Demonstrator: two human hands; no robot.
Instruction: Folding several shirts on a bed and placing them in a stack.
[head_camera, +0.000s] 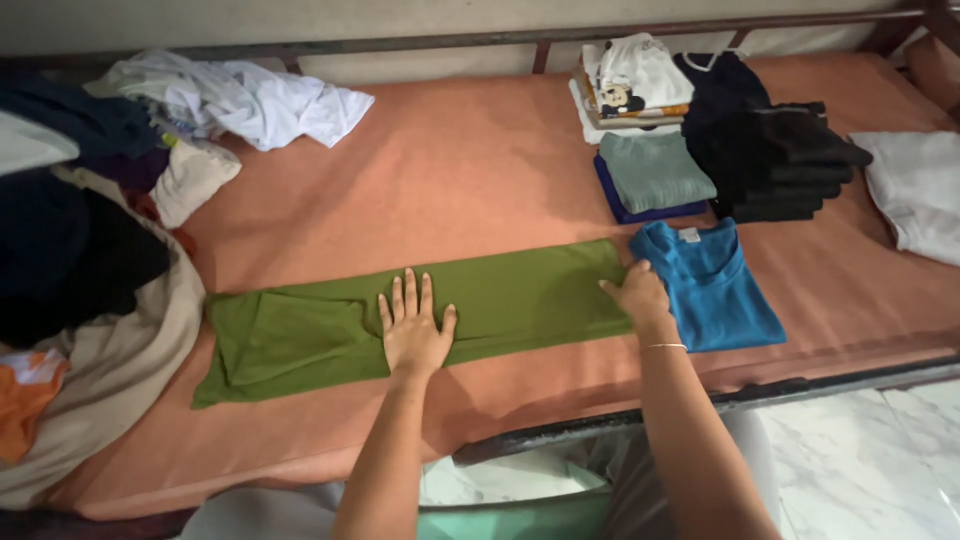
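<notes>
Left hand (415, 335), fingers spread and palm flat, presses the middle of a green garment (300, 335) without gripping it; right hand (640, 293) rests at the garment's right end, fingers curled on the cloth edge, though whether it pinches the fabric cannot be told. The green garment lies folded into a long strip directly ahead of both hands on the orange mattress (470, 170), its long axis running left to right, parallel to the near bed rail (700, 400). The left half of the strip extends beyond the left hand; the right hand is the nearer one to the right end. Just beside that end lies a folded blue shirt (720, 285). Farther back stand stacks of folded clothes (650, 170) and dark garments (780, 160); a loose heap of clothes (90, 250) occupies the left side.
</notes>
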